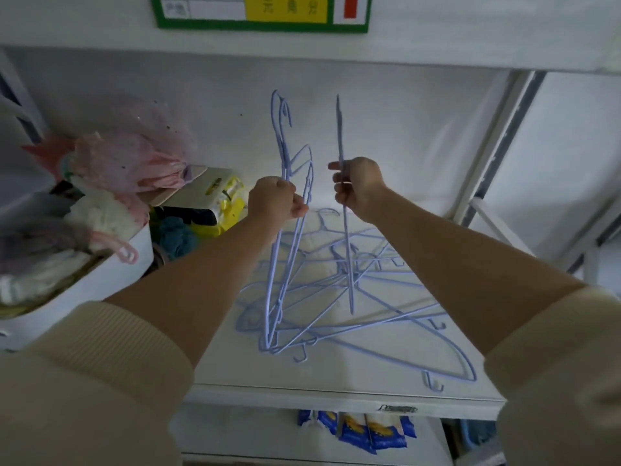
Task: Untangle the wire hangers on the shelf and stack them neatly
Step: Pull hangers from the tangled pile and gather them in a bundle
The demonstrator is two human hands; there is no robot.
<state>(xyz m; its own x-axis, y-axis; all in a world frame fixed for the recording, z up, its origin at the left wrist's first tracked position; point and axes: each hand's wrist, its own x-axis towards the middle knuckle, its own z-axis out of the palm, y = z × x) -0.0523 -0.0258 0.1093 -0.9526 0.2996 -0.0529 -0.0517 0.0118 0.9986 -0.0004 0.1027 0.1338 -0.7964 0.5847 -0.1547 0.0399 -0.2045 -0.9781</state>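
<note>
From the camera on my head, I saw both my arms reaching out over the white shelf (336, 381). My left hand (275, 201) was closed in a fist around a small bunch of blue hangers (285, 230) — two or three, I could not count them. They stood up on end, with their hooks high above my fist and their low ends down by the pile. My right hand (358, 188) was wrapped around one more hanger (346, 237), thumb and fingers pressed on the thin wire. It stood up straight too, edge-on to me, so it looked like a single line. It was apart from the bunch in my left hand.

Under my hands lay the tangled pile (363, 297) of blue wire hangers, flat on the shelf and crossed over each other. To the left sat a white bin (100, 280) full of soft pink and white things — and a yellow pack (225, 200) was just behind it.
</note>
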